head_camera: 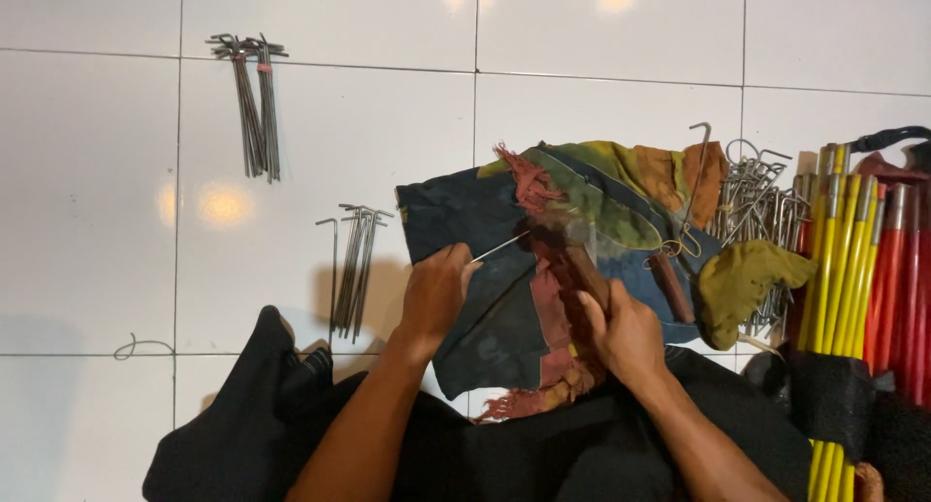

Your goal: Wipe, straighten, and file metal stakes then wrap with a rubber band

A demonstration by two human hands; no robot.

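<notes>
My left hand [435, 293] pinches one end of a thin metal tent peg [499, 248] that runs to the right over a ragged cloth [485, 221] of dark blue, green, orange and red patches. My right hand [624, 329] is closed around a fold of the red part of that cloth, wrapped about the peg's other end, which is blurred. The cloth lies spread on the white tiled floor [601, 95] in front of my lap.
Two groups of metal pegs lie to the left: a tied bundle [254, 104] farther off and a loose row [355, 264] close by. A pile of pegs [756, 211] sits right of the cloth, beside yellow and red poles [853, 259]. A bent wire [141, 347] lies at left.
</notes>
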